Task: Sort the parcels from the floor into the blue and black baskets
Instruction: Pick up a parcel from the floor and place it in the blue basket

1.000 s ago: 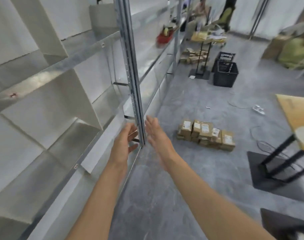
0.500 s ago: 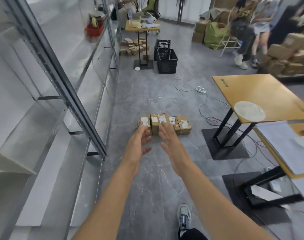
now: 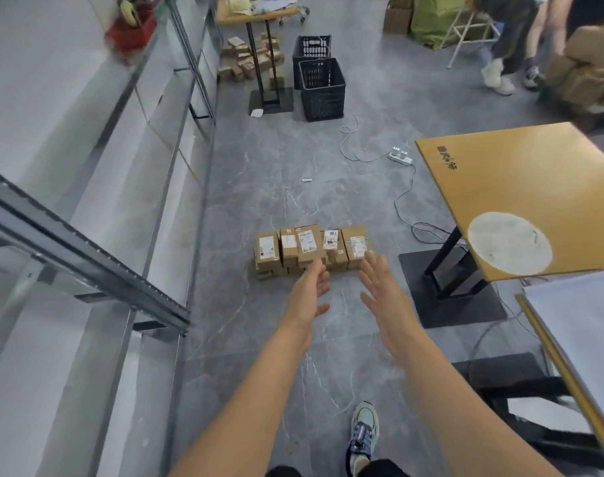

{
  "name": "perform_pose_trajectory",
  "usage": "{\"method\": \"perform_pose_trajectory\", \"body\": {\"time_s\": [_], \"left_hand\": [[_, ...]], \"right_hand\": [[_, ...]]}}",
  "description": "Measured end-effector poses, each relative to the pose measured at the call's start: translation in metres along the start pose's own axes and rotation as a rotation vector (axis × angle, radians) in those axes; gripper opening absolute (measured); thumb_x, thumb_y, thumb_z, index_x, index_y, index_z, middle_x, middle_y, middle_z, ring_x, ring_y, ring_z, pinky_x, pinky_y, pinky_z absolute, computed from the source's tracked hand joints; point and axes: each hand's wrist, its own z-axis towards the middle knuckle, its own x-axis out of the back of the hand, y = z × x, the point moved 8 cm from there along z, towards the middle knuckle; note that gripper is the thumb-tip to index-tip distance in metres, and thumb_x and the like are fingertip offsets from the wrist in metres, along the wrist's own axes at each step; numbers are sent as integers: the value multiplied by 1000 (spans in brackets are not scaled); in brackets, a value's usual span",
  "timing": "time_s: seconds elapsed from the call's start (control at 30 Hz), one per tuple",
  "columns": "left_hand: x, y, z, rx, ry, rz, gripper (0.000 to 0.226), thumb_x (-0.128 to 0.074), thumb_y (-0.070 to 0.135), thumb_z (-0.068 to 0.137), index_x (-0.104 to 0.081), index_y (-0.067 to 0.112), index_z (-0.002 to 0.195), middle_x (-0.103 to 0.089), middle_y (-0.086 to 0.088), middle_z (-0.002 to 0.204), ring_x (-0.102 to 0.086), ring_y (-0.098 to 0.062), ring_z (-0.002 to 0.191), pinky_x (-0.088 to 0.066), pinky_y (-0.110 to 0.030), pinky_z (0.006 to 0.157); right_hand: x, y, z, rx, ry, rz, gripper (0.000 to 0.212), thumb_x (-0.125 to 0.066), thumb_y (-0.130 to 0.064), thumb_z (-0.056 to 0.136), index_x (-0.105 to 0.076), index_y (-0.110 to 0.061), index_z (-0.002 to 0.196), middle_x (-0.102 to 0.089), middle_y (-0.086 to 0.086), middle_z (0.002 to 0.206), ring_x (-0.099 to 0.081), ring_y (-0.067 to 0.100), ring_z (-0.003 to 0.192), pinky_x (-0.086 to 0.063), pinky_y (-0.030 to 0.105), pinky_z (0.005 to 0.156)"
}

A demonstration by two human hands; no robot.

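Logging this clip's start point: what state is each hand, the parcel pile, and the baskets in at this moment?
left hand: open, empty, reaching toward the parcels
right hand: open, empty, fingers spread
parcels: stacked in a row on the floor, labels up, untouched
front black basket: upright on the floor, far from the parcels, looks empty
rear black basket: upright behind the first, contents not visible
blue basket: not in view

Both bare forearms reach forward toward the row of parcels [image 3: 313,247]. The left hand [image 3: 307,297] and right hand [image 3: 383,290] are spread, palms facing each other, empty, just short of it.
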Motion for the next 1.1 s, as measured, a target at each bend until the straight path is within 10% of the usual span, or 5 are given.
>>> {"method": "perform_pose_trajectory", "body": {"time_s": [1.1], "left_hand": [[-94, -22, 539, 469, -89, 201, 57, -36, 56, 107, -43, 27, 155, -46, 2, 158, -45, -19, 144, -33, -51, 121]], "right_hand": [[123, 61, 525, -535, 185, -247, 67, -31, -62, 108, -31, -26, 165, -32, -6, 170, -33, 14, 155, -24, 44, 128]]}}
